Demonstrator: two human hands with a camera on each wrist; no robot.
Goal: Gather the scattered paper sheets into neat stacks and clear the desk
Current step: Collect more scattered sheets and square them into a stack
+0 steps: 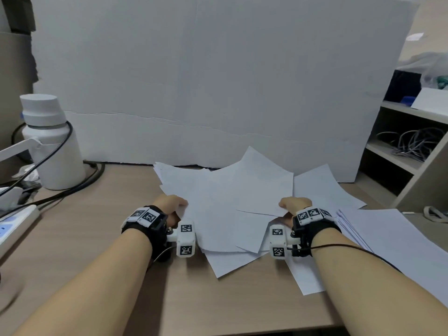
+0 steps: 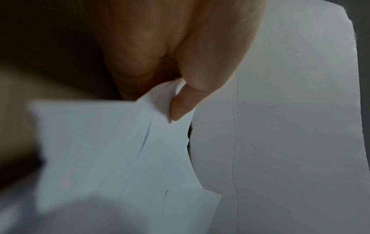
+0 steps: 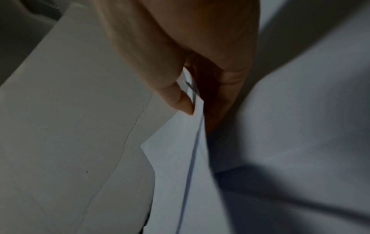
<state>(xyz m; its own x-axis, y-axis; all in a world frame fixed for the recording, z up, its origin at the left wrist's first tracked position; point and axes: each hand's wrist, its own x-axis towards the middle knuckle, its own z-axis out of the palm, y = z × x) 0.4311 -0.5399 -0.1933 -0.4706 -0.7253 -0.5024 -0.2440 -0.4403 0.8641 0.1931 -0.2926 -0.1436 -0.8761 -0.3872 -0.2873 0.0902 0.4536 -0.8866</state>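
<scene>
A loose, fanned pile of white paper sheets (image 1: 232, 200) lies on the wooden desk (image 1: 101, 241) in the head view. My left hand (image 1: 173, 206) pinches the pile's left edge. In the left wrist view its thumb (image 2: 200, 79) presses on top of the sheets (image 2: 112, 150). My right hand (image 1: 292, 206) pinches the pile's right edge. The right wrist view shows its thumb (image 3: 176, 98) clamped on several sheet edges (image 3: 190, 142). A neater stack of sheets (image 1: 388, 234) lies at the right, partly under my right forearm.
A tall white cardboard board (image 1: 218, 81) stands right behind the papers. A white bottle (image 1: 52, 141), black cables (image 1: 80, 183) and a power strip (image 1: 14, 224) sit at the left. An open shelf unit (image 1: 409, 151) with cables stands at the right.
</scene>
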